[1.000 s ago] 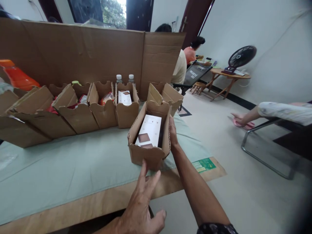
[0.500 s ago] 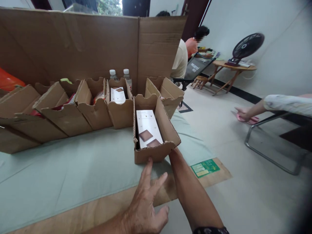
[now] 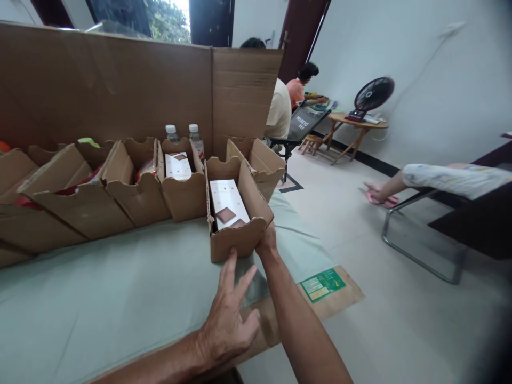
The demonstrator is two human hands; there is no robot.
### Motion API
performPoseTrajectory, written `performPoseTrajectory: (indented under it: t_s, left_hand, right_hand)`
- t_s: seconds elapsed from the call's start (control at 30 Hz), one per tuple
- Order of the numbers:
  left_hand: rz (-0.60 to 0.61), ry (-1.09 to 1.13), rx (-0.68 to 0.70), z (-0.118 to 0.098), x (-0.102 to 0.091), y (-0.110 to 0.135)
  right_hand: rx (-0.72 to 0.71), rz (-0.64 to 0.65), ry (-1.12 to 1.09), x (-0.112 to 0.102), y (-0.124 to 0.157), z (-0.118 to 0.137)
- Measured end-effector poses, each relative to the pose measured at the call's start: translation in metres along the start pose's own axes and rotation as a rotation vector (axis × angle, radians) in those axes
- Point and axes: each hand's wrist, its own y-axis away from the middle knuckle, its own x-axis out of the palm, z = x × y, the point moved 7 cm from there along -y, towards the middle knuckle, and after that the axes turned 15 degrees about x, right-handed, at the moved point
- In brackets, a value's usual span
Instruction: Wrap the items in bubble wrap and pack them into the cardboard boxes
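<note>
An open cardboard box (image 3: 256, 205) stands near the right end of the green-covered table (image 3: 120, 288). A white carton with brown squares (image 3: 226, 202) lies inside it. My right hand (image 3: 266, 241) presses against the box's near right corner; most of its fingers are hidden behind the cardboard. My left hand (image 3: 229, 314) is open with fingers spread, and its fingertips touch the box's front wall from below.
A row of similar open boxes (image 3: 132, 186) lines the back, one holding another white carton (image 3: 178, 165). Two water bottles (image 3: 182, 133) stand behind them before a tall cardboard screen (image 3: 120, 90). Other people sit at the right; a fan (image 3: 372, 96) sits on a small table.
The box has been pushed back and turned, now standing beside the row. My right hand slid from its far right side to its near corner. My left hand stayed at the front.
</note>
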Motion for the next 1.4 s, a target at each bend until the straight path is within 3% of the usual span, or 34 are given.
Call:
performPoseTrajectory:
  t_s: [0.23,0.43,0.6,0.67,0.73,0.87,0.97,1.07,1.17,1.27,1.33,1.4]
  left_hand:
    - [-0.017,-0.042,-0.086,0.026,-0.003,-0.047]
    - [-0.016,-0.172,-0.096,0.068,-0.020,-0.099]
    - [0.119,-0.211,-0.169,0.101,-0.027,-0.125]
    - [0.228,-0.219,-0.180,0.103,-0.027,-0.113]
    - [0.319,-0.219,-0.156,0.094,-0.032,-0.086]
    - [0.400,-0.278,-0.007,0.052,-0.061,0.005]
    - [0.376,-0.364,0.054,0.021,-0.090,0.076]
    - [0.246,-0.415,0.093,-0.003,-0.115,0.122]
    - [-0.004,-0.408,0.104,-0.016,-0.136,0.137]
    - [-0.134,-0.372,0.127,-0.021,-0.144,0.133]
    - [-0.171,-0.348,0.160,-0.025,-0.145,0.129]
    - [-0.224,-0.321,0.165,-0.027,-0.147,0.128]
  right_hand:
    - [0.126,-0.011,-0.117,-0.004,-0.013,-0.024]
    - [0.131,-0.009,-0.121,-0.002,-0.019,-0.035]
    - [0.110,-0.028,-0.044,-0.005,-0.020,-0.036]
    - [0.091,-0.021,0.013,-0.005,-0.018,-0.033]
    - [0.059,-0.003,0.090,-0.002,-0.013,-0.029]
    - [-0.053,0.060,0.264,0.012,0.006,-0.018]
    - [-0.144,0.117,0.345,0.034,0.030,-0.004]
    - [-0.321,0.230,0.467,0.076,0.055,0.028]
    - [-0.520,0.296,0.742,0.133,0.066,0.066]
    - [-0.563,0.213,1.106,0.180,0.053,0.090]
    - [-0.564,0.153,1.243,0.198,0.048,0.098]
    - [-0.583,0.119,1.273,0.201,0.057,0.102]
